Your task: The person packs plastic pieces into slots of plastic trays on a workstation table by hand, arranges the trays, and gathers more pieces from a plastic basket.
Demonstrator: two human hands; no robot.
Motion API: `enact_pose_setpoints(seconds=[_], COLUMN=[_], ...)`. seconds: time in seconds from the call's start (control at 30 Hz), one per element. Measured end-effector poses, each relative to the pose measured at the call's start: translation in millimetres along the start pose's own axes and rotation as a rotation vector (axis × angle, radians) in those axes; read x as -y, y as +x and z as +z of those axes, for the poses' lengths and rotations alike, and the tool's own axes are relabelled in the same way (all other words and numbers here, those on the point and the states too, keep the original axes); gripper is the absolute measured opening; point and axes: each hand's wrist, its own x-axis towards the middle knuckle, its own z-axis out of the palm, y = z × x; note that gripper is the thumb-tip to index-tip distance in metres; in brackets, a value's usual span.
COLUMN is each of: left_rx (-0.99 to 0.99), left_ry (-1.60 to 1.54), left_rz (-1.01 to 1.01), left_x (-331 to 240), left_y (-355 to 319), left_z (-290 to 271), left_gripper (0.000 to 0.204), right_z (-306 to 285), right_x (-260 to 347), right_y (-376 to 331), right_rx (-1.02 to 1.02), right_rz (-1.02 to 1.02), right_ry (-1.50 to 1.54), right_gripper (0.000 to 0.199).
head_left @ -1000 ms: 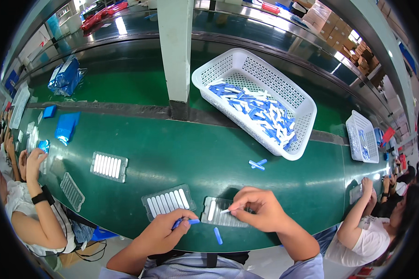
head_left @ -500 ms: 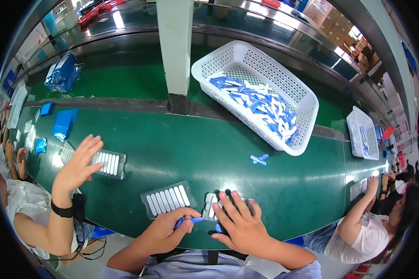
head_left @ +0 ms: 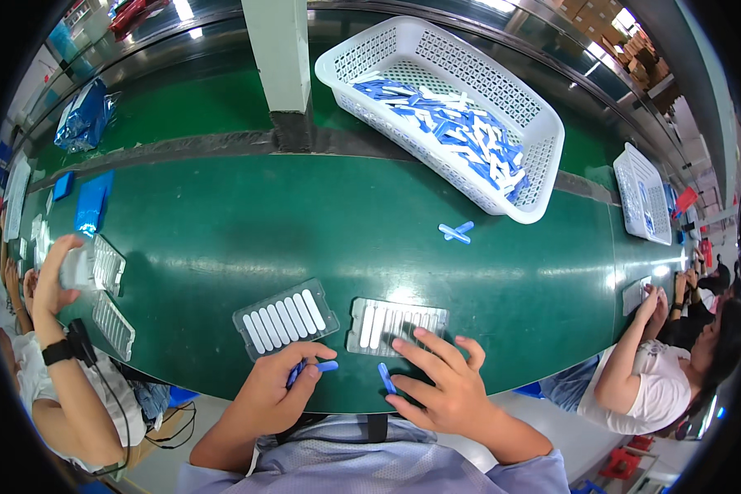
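My left hand (head_left: pixel 280 385) is closed around several small blue sticks (head_left: pixel 327 366), with one poking out past the thumb and index finger. Above it, a clear tray (head_left: pixel 285 319) lies tilted on the table, its slots filled with a row of white sticks. Another clear tray (head_left: pixel 397 325) rests to its right, with white sticks in its left slots. My right hand (head_left: pixel 440 380) hovers at that tray's lower edge, fingers spread. A single blue stick (head_left: pixel 386 378) is beside its thumb and index fingertips.
A white perforated basket (head_left: pixel 543 193) of blue and white sticks stands at the back, right of a pale post (head_left: pixel 278 58). Two crossed blue sticks (head_left: pixel 456 232) lie before it. Co-workers sit at left and right. Clear trays (head_left: pixel 114 325) and blue packets (head_left: pixel 95 202) are at left.
The view has shifted, so the table sits higher. My right hand has drawn back off the right tray toward the loose blue stick. The left co-worker's hand has moved farther left.
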Motion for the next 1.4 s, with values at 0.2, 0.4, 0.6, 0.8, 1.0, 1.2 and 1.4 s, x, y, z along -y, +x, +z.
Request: enact_pose_setpoints(seconds=[0.2, 0.4, 0.6, 0.8, 1.0, 1.2, 1.4], left_rx=[0.241, 0.192, 0.129, 0.113, 0.026, 0.085, 0.253], left_ry=[0.407, 0.408, 0.010, -0.264, -0.247, -0.146, -0.348], left_rz=[0.144, 0.207, 0.067, -0.053, 0.053, 0.042, 0.011], left_x=[-30, -43, -25, -16, -13, -15, -19], left_y=[12, 23, 23, 19, 11, 15, 19], left_z=[0, 4, 9, 12, 11, 9, 17], left_gripper=[0.049, 0.043, 0.029, 0.033, 0.036, 0.035, 0.032], right_z=[8, 14, -13, -11, -4, 0, -9], right_x=[8, 5, -6, -41, -41, -38, -5], right_y=[-20, -55, -6, 67, 81, 71, 68], right_rx=[0.027, -0.083, -0.284, 0.034, 0.056, -0.103, -0.170], right_rz=[-0.001, -0.291, 0.053, 0.141, 0.057, 0.055, 0.000], right_ry=[0.048, -0.096, 0.313, 0.357, 0.157, 0.208, 0.503], right_gripper=[0.031, 0.024, 0.011, 0.017, 0.044, 0.044, 0.015])
